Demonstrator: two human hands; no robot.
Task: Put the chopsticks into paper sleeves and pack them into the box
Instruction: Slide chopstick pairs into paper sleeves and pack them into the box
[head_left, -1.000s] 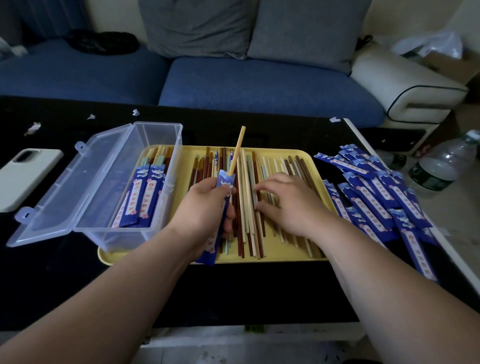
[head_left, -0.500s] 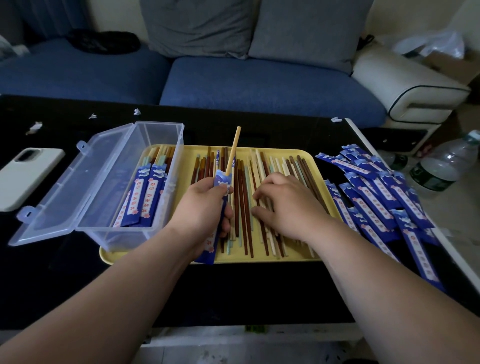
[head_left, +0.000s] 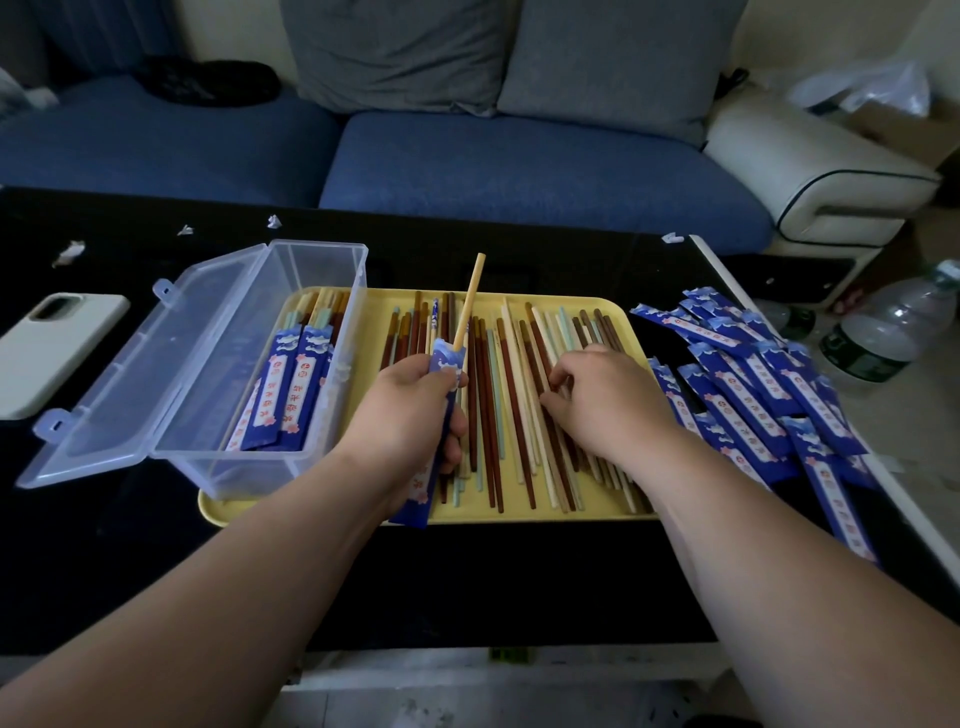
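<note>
Box (head_left: 234, 470) with sleeved chopsticks (head_left: 296, 395) inside

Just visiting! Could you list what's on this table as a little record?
Left hand: grips a blue paper sleeve with one pale wooden chopstick sticking out
Right hand: rests on loose mixed-colour chopsticks
Tray: yellow, rectangular, holds the loose chopsticks
Box: clear plastic, lid open, holding filled sleeves
Spare sleeves: blue pile right of tray

Pale yellow plastic tray (head_left: 374, 322) under loose thin chopsticks (head_left: 511, 395): red-brown, cream, pale teal. Deep-blue paper sleeves (head_left: 769, 384) show white swirls, pink blossoms, a white strip with red characters. Clear plastic box (head_left: 156, 374), glossy black tabletop (head_left: 467, 582), blue fabric sofa (head_left: 519, 171).
</note>
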